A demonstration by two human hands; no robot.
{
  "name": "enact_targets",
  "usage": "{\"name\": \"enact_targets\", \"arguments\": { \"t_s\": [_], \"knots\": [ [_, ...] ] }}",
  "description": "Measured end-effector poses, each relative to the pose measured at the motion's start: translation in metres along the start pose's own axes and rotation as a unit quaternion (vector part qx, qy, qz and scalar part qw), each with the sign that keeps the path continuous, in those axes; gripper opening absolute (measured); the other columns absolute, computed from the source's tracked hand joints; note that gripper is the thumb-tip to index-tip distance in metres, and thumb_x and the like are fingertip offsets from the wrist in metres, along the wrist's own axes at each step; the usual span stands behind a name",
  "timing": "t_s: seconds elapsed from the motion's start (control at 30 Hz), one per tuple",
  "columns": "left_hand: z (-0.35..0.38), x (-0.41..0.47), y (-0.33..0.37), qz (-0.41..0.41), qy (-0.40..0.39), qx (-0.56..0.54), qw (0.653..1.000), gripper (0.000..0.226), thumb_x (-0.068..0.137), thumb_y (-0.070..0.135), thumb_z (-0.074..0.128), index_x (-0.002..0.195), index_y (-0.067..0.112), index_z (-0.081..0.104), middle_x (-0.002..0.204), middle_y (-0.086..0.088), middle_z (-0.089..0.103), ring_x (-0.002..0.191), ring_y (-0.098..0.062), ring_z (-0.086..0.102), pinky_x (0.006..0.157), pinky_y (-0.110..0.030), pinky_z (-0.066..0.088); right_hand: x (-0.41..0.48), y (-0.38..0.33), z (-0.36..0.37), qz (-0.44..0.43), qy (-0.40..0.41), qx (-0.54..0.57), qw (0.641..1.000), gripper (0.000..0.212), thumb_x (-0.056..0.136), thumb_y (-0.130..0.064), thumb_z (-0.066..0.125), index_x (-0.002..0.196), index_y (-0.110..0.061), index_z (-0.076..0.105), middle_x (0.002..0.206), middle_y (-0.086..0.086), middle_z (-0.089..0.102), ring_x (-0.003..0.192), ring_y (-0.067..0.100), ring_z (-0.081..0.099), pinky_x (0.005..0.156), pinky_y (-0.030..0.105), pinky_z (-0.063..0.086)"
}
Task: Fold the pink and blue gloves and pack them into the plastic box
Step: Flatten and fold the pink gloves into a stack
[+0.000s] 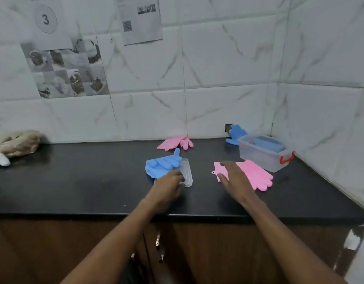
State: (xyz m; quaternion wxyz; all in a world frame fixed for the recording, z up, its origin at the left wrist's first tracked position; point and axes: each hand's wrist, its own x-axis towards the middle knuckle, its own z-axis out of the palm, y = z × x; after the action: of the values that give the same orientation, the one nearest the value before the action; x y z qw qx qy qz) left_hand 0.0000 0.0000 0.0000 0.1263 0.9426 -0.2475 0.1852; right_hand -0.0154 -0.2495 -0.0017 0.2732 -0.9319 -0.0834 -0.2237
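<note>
My right hand (pixel 236 177) lies flat and open on the limp pink glove (pixel 252 174) right of centre, left hand (pixel 169 185) empty beside the blue glove (pixel 161 165); I'd grip its cuff

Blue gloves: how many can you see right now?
3. One blue glove lies on the clear lid by the left hand, one leans against the back wall, and one is inside the plastic box. Others may be hidden beneath.

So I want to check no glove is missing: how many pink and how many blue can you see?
Pink: 2, one under the right hand, one by the wall.
Blue: 3, one on the lid, one behind the plastic box, one folded inside.
Total: 5 gloves.
</note>
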Motion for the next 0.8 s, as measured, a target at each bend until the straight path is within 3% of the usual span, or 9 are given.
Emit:
{"name": "enact_targets", "arguments": {
  "t_s": [0.13,0.23,0.3,0.4,0.5,0.6,0.67,0.73,0.8],
  "knots": [
    [0.021,-0.004,0.014,0.012,-0.037,-0.011,0.999,0.027,0.099,0.021,0.046,0.106,0.011,0.07,0.118,-0.001,0.063,0.105,-0.016,0.059,0.088,-0.034,0.051,-0.004,0.005,0.017,-0.003,-0.063,-0.027,0.998,0.046,0.097,-0.026,0.052,0.142,-0.017,0.044,0.15,0.005,0.041,0.139,0.019,0.036,0.113,0.033,0.029],
    [0.027,0.001,0.004,-0.056,0.017,-0.054,0.997,0.012,0.095,0.009,0.047,0.095,0.015,0.058,0.1,0.0,0.065,0.086,-0.015,0.059,0.076,-0.03,0.051,0.002,0.007,0.022,0.0,-0.06,-0.054,0.997,0.046,0.098,-0.024,0.052,0.142,-0.015,0.044,0.152,0.006,0.039,0.141,0.021,0.034,0.115,0.033,0.027],
    [0.034,0.001,-0.002,-0.089,0.037,-0.077,0.992,0.019,0.09,0.0,0.046,0.095,0.018,0.048,0.092,0.001,0.061,0.079,-0.015,0.056,0.071,-0.029,0.049,0.005,0.009,0.024,0.008,-0.056,-0.073,0.996,0.045,0.098,-0.022,0.052,0.142,-0.014,0.045,0.153,0.006,0.038,0.141,0.021,0.034,0.115,0.032,0.027],
    [0.044,0.004,-0.011,-0.077,0.061,-0.078,0.992,0.041,0.085,-0.008,0.047,0.117,0.014,0.063,0.113,-0.001,0.067,0.104,-0.017,0.061,0.087,-0.034,0.053,0.007,0.013,0.029,0.019,-0.06,-0.104,0.993,0.047,0.098,-0.024,0.052,0.143,-0.013,0.044,0.155,0.006,0.036,0.142,0.021,0.033,0.115,0.033,0.027],
    [0.046,0.016,-0.028,-0.091,0.023,-0.063,0.994,0.042,0.074,-0.013,0.045,0.098,0.009,0.071,0.102,-0.003,0.072,0.097,-0.02,0.064,0.082,-0.036,0.054,0.007,0.015,0.031,0.026,-0.053,-0.105,0.993,0.046,0.098,-0.026,0.051,0.141,-0.015,0.046,0.155,0.004,0.035,0.141,0.02,0.034,0.113,0.033,0.031],
    [0.043,0.027,-0.057,-0.118,-0.003,-0.071,0.99,0.032,0.067,-0.012,0.043,0.075,0.016,0.055,0.077,0.005,0.054,0.075,-0.014,0.05,0.074,-0.026,0.044,0.008,0.015,0.033,0.029,-0.052,-0.11,0.992,0.045,0.098,-0.028,0.05,0.142,-0.016,0.046,0.156,0.003,0.034,0.141,0.018,0.033,0.112,0.032,0.031],
    [0.037,0.033,-0.076,-0.133,-0.009,-0.078,0.988,0.034,0.066,-0.012,0.04,0.076,0.016,0.057,0.08,0.008,0.047,0.077,-0.011,0.048,0.073,-0.025,0.041,0.009,0.015,0.034,0.026,-0.052,-0.114,0.992,0.045,0.099,-0.028,0.049,0.142,-0.017,0.045,0.156,0.003,0.033,0.142,0.018,0.032,0.113,0.031,0.031],
    [0.033,0.04,-0.09,-0.145,-0.012,-0.097,0.985,0.04,0.067,-0.012,0.04,0.089,0.004,0.07,0.083,0.001,0.06,0.085,-0.017,0.062,0.081,-0.031,0.05,0.009,0.017,0.035,0.022,-0.049,-0.121,0.991,0.045,0.099,-0.028,0.049,0.141,-0.017,0.046,0.156,0.003,0.033,0.142,0.019,0.032,0.113,0.031,0.029],
    [0.031,0.048,-0.101,-0.152,-0.015,-0.112,0.982,0.042,0.067,-0.013,0.041,0.09,0.005,0.071,0.09,-0.006,0.069,0.095,-0.025,0.067,0.087,-0.038,0.053,0.009,0.02,0.037,0.02,-0.044,-0.124,0.991,0.044,0.098,-0.028,0.05,0.14,-0.016,0.048,0.156,0.004,0.034,0.142,0.02,0.033,0.114,0.032,0.028]
  ]
}}
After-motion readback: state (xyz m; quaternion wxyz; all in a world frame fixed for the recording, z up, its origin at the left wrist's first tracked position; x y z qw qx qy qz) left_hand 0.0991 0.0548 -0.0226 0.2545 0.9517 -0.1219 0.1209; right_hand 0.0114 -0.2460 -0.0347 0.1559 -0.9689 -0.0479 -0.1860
